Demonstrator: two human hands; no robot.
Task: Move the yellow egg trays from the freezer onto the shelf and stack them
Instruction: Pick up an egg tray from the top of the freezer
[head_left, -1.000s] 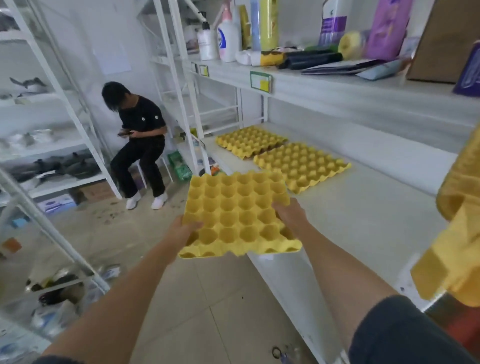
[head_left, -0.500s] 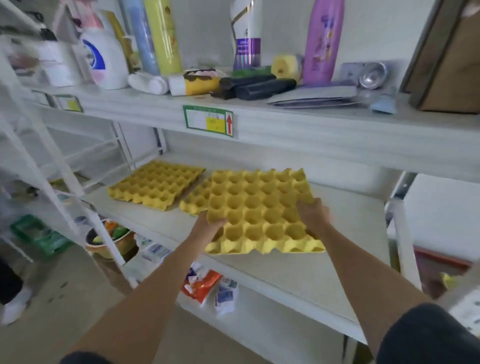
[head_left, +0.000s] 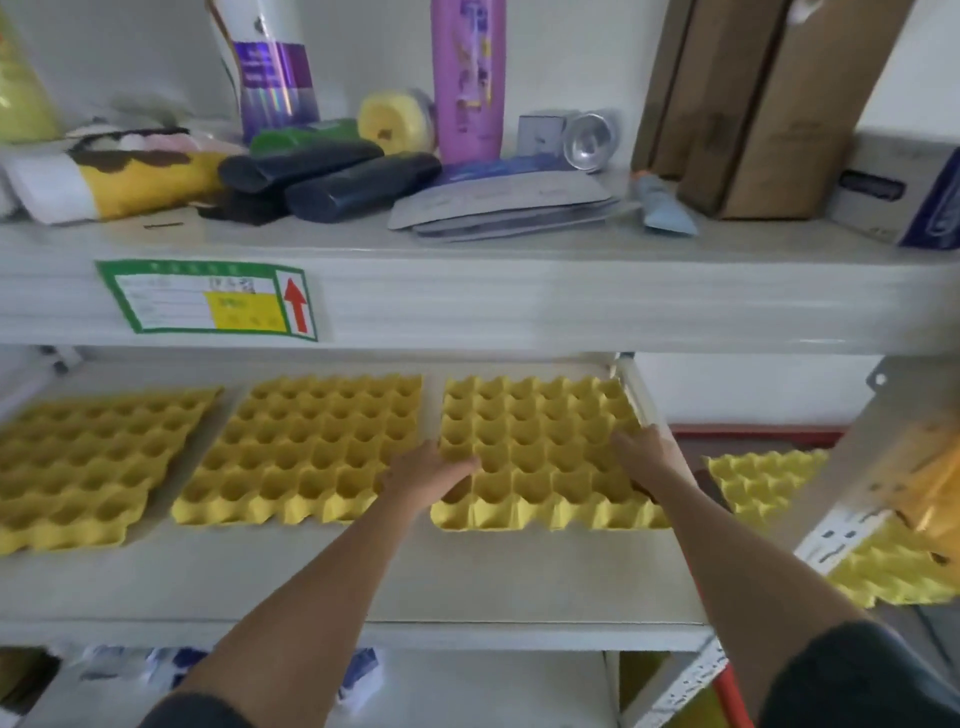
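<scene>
- The white shelf carries three yellow egg trays in a row, side by side and unstacked, all cup-side up.
- The right tray lies flat at the shelf's right end, its far right corner against the upright post and its front edge set back from the shelf's front edge.
- The middle tray sits just beside it, a narrow strip of bare shelf between them; the left tray lies at a slight angle toward the shelf's left end.
- Both arms reach forward over the shelf's front edge, nearly straight.
- The left hand rests palm down on the right tray's left edge, its fingers spread flat across the cups and not curled round anything.
- The right hand lies on the same tray's right edge, fingers laid over the rim; whether they pinch it I cannot tell.
- More yellow trays show past the post, off the shelf's right end.
</scene>
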